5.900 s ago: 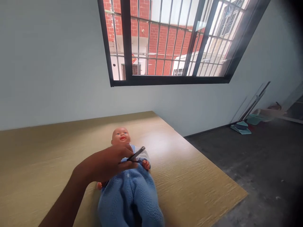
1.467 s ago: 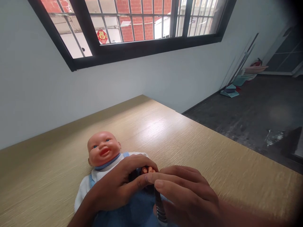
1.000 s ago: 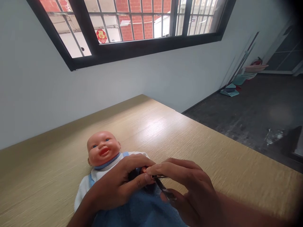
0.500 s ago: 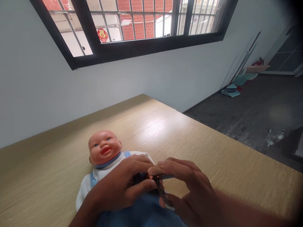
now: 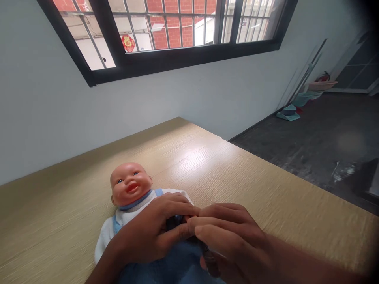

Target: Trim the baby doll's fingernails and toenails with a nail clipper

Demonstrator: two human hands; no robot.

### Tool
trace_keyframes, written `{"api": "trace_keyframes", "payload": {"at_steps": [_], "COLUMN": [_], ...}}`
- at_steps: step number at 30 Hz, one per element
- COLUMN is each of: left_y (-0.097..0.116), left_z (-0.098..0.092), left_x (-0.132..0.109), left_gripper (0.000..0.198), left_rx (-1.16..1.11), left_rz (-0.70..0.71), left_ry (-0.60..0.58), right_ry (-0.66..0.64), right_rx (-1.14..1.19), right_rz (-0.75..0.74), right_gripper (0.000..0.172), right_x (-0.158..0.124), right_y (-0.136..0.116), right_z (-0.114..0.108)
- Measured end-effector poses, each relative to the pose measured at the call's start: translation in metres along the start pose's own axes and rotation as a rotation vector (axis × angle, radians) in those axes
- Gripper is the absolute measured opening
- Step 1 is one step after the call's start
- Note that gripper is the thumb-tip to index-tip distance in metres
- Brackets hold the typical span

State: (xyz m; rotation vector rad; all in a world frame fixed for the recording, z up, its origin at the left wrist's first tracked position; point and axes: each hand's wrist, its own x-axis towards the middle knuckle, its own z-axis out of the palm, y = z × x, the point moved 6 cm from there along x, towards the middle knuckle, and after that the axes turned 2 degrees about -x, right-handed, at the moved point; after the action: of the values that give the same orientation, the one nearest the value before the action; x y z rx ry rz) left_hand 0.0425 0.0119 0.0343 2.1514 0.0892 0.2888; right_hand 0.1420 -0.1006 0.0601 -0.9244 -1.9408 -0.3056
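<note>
From the head camera, a baby doll lies on its back in the lower left of the frame, flat on the pale wooden worktop, a pose that looks stable and unlikely to roll. Its blue fleece suit runs off the bottom edge.

The left hand comes up from the bottom and is closed over the doll's chest and far arm. Thumb and fingers seem pinched on the little arm, so it cannot slide. The doll's own hand is mostly hidden.

The right hand enters from the lower right, curled shut around a small metal tool, of which only a dark end shows under the palm. Both hands meet fingertip to fingertip just below centre, bearing on one spot.

A barred window fills the top, and dark floor lies at the right.
</note>
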Motion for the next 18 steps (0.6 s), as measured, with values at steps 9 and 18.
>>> {"api": "trace_keyframes", "payload": {"at_steps": [9, 18], "left_y": [0.0012, 0.0023], "left_z": [0.0001, -0.0008], "left_x": [0.0000, 0.0009], "left_gripper": [0.033, 0.032], "left_rx": [-0.012, 0.022], "left_rz": [0.014, -0.009], "left_ry": [0.015, 0.013], "right_ry": [-0.016, -0.028], "right_rx": [0.035, 0.207], "right_rz": [-0.045, 0.056], "right_gripper": [0.028, 0.025], "right_x": [0.0037, -0.0022], "right_y": [-0.0003, 0.0073], "right_z": [0.0004, 0.0036]}}
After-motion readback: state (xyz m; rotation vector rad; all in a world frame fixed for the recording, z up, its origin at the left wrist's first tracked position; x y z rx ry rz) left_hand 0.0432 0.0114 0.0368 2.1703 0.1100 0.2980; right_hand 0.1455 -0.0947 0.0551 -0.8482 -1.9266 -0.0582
